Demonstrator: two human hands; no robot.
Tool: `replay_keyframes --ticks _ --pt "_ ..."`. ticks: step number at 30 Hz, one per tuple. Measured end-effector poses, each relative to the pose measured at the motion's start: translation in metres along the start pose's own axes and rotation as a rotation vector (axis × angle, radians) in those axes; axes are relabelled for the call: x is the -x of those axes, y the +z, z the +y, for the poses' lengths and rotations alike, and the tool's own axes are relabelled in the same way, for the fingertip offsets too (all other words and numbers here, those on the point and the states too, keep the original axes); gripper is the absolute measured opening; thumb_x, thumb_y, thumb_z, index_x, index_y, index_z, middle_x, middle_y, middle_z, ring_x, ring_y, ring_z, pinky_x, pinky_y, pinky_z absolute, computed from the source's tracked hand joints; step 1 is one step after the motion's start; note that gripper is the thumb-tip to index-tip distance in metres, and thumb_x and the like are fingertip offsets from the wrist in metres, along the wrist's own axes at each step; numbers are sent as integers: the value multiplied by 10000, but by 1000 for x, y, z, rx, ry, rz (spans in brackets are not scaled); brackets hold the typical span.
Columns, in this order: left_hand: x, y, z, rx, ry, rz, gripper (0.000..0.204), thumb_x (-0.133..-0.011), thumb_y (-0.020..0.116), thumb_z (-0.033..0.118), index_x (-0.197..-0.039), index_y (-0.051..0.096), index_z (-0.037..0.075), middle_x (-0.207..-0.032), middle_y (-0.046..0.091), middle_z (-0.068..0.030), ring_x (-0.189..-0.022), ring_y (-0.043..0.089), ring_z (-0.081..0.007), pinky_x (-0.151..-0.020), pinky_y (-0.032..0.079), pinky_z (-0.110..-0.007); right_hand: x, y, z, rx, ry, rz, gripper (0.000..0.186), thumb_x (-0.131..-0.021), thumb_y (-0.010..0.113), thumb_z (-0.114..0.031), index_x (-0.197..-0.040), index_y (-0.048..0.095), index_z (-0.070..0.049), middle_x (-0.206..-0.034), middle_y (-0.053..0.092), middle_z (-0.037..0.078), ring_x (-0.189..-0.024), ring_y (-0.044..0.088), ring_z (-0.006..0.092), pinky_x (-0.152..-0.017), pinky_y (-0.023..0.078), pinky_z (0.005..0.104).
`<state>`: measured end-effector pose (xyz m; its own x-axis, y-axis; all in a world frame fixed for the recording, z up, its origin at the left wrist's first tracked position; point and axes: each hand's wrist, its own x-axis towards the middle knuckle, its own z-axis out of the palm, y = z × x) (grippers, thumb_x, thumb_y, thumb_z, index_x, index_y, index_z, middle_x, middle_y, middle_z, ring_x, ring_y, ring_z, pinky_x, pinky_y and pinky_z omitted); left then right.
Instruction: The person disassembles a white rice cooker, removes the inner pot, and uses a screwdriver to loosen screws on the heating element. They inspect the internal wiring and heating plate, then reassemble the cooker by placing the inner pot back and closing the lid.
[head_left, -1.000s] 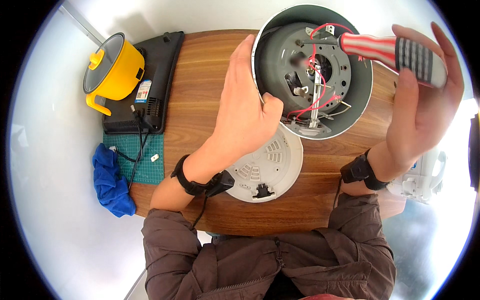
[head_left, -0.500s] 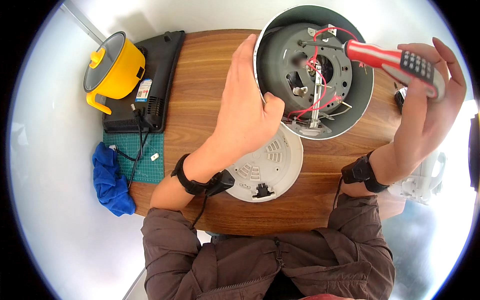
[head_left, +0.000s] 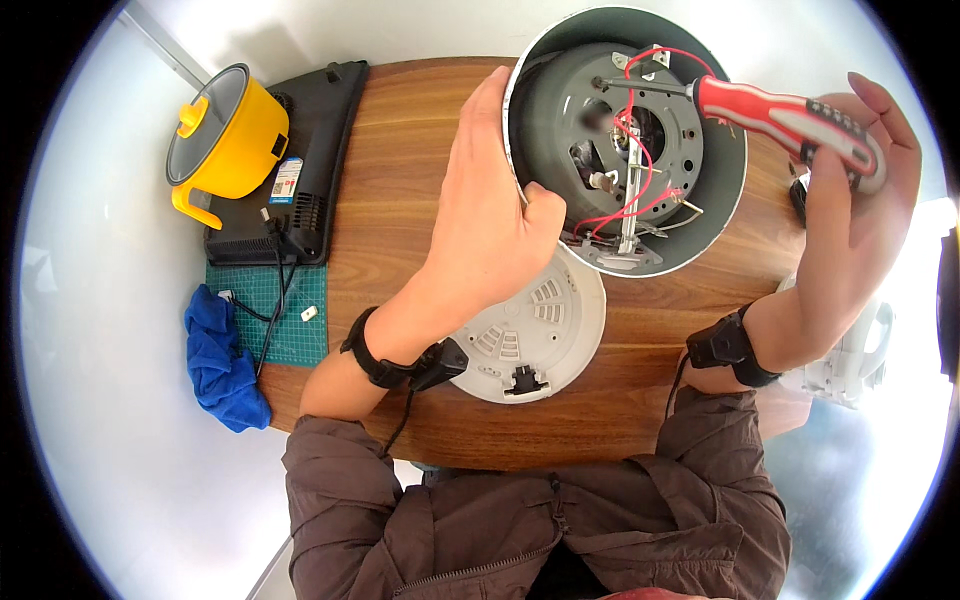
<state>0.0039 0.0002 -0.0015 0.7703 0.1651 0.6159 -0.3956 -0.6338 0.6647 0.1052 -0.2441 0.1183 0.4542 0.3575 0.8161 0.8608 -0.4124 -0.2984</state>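
Note:
My left hand (head_left: 500,200) grips the left rim of a round metal appliance housing (head_left: 735,190), thumb bent over the edge. The housing is tilted so its inside faces me, showing a grey metal plate (head_left: 585,130), red wires (head_left: 652,165) and a metal bracket strip (head_left: 632,195). In my right hand (head_left: 865,190) is a screwdriver (head_left: 765,108) with a red, grey and black handle. Its shaft reaches left into the housing, the tip at a hole or screw near the plate's upper left. A round white vented cover (head_left: 515,345) lies below the housing, partly behind my left hand.
On the left, a yellow pot (head_left: 235,140) with a lid rests on a black appliance base (head_left: 335,130). A green cutting mat (head_left: 300,340), a blue cloth (head_left: 222,360) and a black cable (head_left: 272,320) lie below. A whitish plastic part (head_left: 850,360) stands at the right edge.
The screwdriver handle has turned about its axis in my right hand, its tip staying at the same spot. My left hand and the housing have barely shifted.

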Motion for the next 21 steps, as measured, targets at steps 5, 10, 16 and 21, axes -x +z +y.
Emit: replay_keyframes --ticks 5,10,16,21 --pt "1 -1 -3 -12 -20 2 785 -779 504 23 -1507 250 -127 -1475 381 -344 -1378 403 -495 -1190 320 -517 -1 10 -15 50 -56 7 430 -1040 600 -249 -1382 557 6 -1080 705 95 -781 619 86 -664 486 208" --pt "1 0 1 -16 -20 31 716 -834 462 41 -1527 332 -84 -1525 404 -240 -1380 474 -364 -1165 367 -423 0 6 -6 147 246 32 413 -1021 657 -279 -1312 615 10 -1166 682 102 -781 631 96 -659 496 214" --pt "1 0 1 -8 9 27 743 -804 485 27 -1509 291 -106 -1486 395 -306 -1371 435 -449 -1175 343 -485 0 3 -6 -46 -169 -12 398 -1003 679 -268 -1297 631 -3 -1264 664 135 -973 658 126 -785 513 213" --pt "2 -1 -1 -22 -5 22 707 -854 475 64 -1530 328 -81 -1528 397 -247 -1395 456 -375 -1173 359 -437 1 5 -2 163 159 24 400 -1034 647 -314 -1311 633 -26 -1241 670 136 -916 672 128 -745 511 206"
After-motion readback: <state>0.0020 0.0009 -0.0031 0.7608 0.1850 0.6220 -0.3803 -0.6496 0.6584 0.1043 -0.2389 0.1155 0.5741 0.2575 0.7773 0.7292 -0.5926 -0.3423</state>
